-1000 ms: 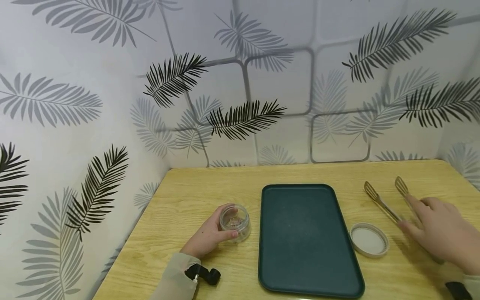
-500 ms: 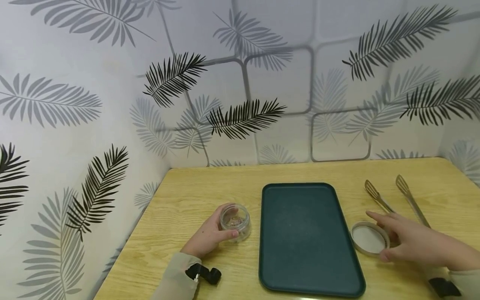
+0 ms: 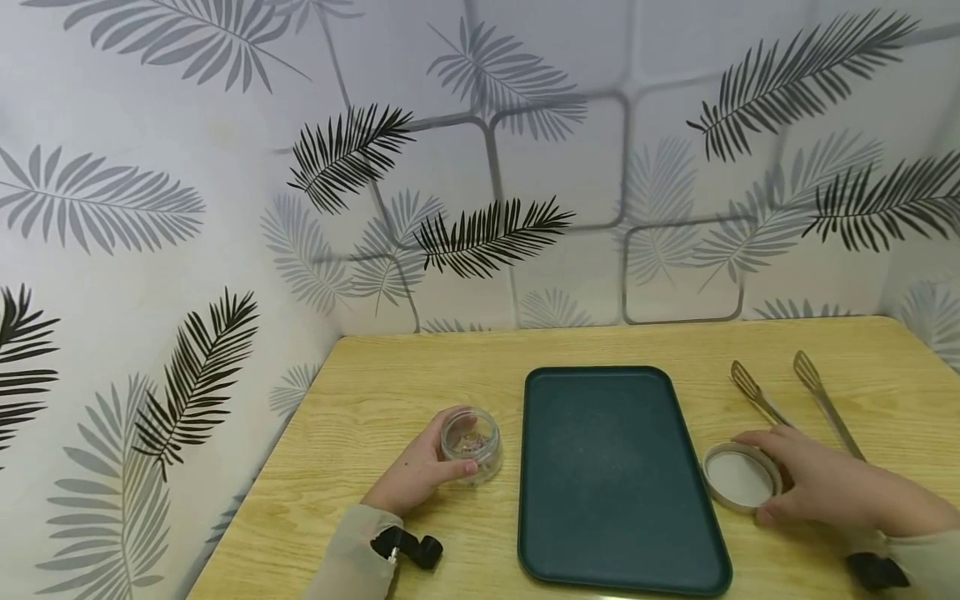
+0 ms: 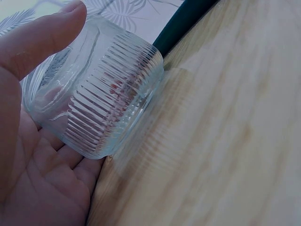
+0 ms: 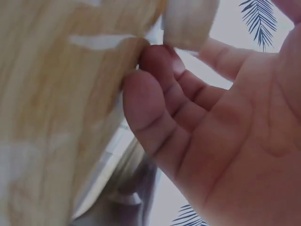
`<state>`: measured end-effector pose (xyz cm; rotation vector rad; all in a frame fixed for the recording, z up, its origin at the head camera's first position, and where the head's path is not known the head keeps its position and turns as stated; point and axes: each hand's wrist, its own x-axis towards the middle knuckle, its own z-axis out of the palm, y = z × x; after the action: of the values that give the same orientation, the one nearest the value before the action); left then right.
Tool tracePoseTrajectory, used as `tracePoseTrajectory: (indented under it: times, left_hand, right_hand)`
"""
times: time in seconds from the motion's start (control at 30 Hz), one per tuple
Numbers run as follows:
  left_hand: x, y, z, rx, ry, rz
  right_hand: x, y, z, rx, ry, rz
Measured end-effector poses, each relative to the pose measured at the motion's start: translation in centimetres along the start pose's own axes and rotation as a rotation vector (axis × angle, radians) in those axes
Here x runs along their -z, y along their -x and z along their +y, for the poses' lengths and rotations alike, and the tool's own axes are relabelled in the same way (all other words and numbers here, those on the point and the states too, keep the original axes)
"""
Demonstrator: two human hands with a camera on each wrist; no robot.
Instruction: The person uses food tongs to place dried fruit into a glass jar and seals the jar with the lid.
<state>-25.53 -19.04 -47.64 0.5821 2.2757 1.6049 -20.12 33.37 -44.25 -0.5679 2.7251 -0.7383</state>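
A small clear glass jar [image 3: 471, 446] stands upright on the table left of the tray, with its mouth uncovered. My left hand [image 3: 416, 475] holds it, thumb on the near side and fingers around the far side. Through the ribbed glass [image 4: 113, 89] in the left wrist view, small reddish bits show near the bottom. Right of the tray lies a round pale lid [image 3: 738, 477], its hollow side up. My right hand [image 3: 832, 483] grips the lid's right edge between thumb and fingers. Part of the lid [image 5: 190, 23] appears at the top of the right wrist view.
A dark green rectangular tray [image 3: 615, 475] lies mid-table between the hands. Metal tongs [image 3: 828, 404] with slotted ends lie beyond my right hand, which partly covers them. A leaf-patterned wall [image 3: 525, 167] rises behind the wooden table [image 3: 390, 375].
My right hand has moved left and nearer, from over the tongs to the lid, and its fingers have closed on the lid's edge. The left hand and the jar have stayed put.
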Motion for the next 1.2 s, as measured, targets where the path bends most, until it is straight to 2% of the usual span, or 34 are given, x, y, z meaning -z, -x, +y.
tracePoseTrajectory:
  times: [0.2, 0.43, 0.57, 0.67, 0.93, 1.07, 1.2]
  left_hand:
    - [0.0, 0.1, 0.2, -0.002, -0.007, 0.003]
    - [0.0, 0.1, 0.2, -0.004, -0.008, 0.004]
    - [0.1, 0.0, 0.2, -0.007, -0.007, 0.006]
    - [0.0, 0.1, 0.2, -0.005, -0.006, 0.004]
    - [0.0, 0.2, 0.1, -0.006, -0.014, 0.012]
    - [0.0, 0.2, 0.2, -0.008, -0.007, 0.004]
    - [0.1, 0.1, 0.2, -0.012, -0.017, -0.004]
  right_hand:
    - [-0.3, -0.1, -0.3, 0.025, 0.066, 0.126]
    - [-0.5, -0.7, -1.4, 0.112, 0.051, 0.221]
    - [-0.5, -1.0, -2.1, 0.123, 0.041, 0.234]
    - [-0.5, -1.1, -2.3, 0.121, -0.012, 0.204]
    - [-0.5, -1.8, -2.4, 0.106, -0.251, 0.056]
    - [-0.4, -2.0, -2.5, 0.136, -0.269, 0.007]
    - [-0.4, -2.1, -3.1, 0.142, -0.254, 0.037]
